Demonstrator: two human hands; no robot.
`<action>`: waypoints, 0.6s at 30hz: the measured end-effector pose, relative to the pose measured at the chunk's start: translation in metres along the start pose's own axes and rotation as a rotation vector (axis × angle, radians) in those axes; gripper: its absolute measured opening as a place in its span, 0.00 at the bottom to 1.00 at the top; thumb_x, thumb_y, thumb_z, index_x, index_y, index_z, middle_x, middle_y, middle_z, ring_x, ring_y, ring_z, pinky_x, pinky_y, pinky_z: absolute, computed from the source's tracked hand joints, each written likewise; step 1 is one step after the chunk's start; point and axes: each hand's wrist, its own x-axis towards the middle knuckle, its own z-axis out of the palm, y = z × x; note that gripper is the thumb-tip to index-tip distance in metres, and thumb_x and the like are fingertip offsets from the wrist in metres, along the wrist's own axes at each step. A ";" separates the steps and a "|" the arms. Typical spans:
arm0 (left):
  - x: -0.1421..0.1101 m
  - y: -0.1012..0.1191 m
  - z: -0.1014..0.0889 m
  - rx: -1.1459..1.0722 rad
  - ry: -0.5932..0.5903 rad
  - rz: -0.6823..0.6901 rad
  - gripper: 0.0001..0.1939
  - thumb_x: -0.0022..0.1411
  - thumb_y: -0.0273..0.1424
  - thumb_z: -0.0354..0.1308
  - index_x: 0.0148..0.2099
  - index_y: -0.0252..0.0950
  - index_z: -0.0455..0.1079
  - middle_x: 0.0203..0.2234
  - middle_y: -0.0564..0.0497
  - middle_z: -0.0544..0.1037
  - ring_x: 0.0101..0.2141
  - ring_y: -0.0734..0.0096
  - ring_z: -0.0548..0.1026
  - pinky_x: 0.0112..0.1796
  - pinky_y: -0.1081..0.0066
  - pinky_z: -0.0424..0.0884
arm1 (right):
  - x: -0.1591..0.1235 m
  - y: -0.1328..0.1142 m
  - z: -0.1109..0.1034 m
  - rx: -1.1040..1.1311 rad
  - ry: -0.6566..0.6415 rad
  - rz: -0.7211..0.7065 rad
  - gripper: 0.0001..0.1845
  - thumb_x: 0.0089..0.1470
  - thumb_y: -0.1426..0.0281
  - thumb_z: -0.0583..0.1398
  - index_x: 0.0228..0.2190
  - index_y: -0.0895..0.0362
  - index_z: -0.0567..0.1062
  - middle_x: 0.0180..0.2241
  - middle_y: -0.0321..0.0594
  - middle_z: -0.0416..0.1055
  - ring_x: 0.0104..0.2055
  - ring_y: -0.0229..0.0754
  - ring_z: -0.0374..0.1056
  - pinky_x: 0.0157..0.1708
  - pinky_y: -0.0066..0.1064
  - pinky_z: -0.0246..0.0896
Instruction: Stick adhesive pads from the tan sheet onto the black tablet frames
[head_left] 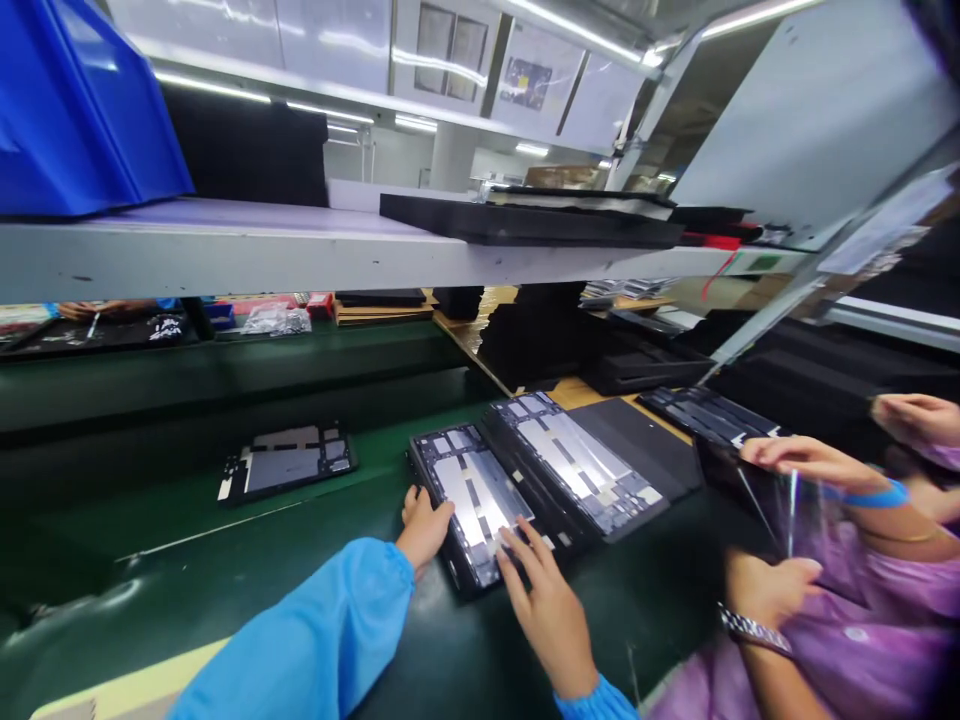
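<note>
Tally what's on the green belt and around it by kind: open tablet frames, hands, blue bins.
Open tablet frames: 4 ()
Hands: 5 (left hand, right hand, and a co-worker's)
Blue bins: 1
Total: 10

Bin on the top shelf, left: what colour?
Blue. The bin shows plainly in the head view, upper left.

hands (487, 560) on near panel (476, 505); second panel (577, 465) right; third (289, 462) left
</note>
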 end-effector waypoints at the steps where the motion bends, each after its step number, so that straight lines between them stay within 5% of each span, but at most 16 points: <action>1: -0.005 0.001 0.005 -0.025 0.026 -0.009 0.23 0.63 0.35 0.61 0.59 0.39 0.70 0.66 0.43 0.63 0.67 0.50 0.58 0.64 0.51 0.56 | -0.003 0.002 0.004 0.011 -0.016 -0.009 0.21 0.66 0.59 0.52 0.50 0.49 0.79 0.61 0.45 0.70 0.47 0.49 0.79 0.32 0.31 0.78; 5: -0.015 0.004 0.017 -0.143 0.134 0.006 0.27 0.62 0.33 0.62 0.63 0.37 0.64 0.70 0.39 0.51 0.71 0.48 0.45 0.67 0.53 0.47 | -0.010 -0.001 0.017 0.095 0.012 0.009 0.22 0.67 0.60 0.49 0.50 0.51 0.79 0.63 0.48 0.67 0.49 0.48 0.78 0.35 0.31 0.77; 11: -0.024 0.016 0.030 -0.465 0.145 0.091 0.27 0.64 0.29 0.58 0.63 0.33 0.57 0.56 0.34 0.74 0.53 0.60 0.77 0.54 0.64 0.72 | 0.000 0.000 -0.003 0.178 -0.039 0.003 0.23 0.66 0.58 0.50 0.49 0.54 0.80 0.64 0.49 0.66 0.53 0.51 0.76 0.43 0.36 0.76; 15: -0.057 0.004 -0.004 -0.646 0.146 0.118 0.31 0.64 0.31 0.57 0.66 0.33 0.52 0.52 0.37 0.78 0.48 0.62 0.80 0.49 0.63 0.76 | 0.001 0.000 -0.033 0.213 -0.073 0.098 0.27 0.62 0.52 0.55 0.54 0.53 0.77 0.61 0.49 0.70 0.50 0.53 0.77 0.40 0.37 0.77; 18: -0.102 -0.029 -0.050 -0.773 0.081 0.084 0.37 0.59 0.39 0.65 0.66 0.35 0.58 0.55 0.38 0.77 0.51 0.57 0.79 0.51 0.60 0.76 | -0.016 -0.005 -0.039 0.371 -0.270 0.202 0.34 0.57 0.49 0.58 0.57 0.56 0.74 0.51 0.49 0.79 0.42 0.53 0.80 0.38 0.38 0.77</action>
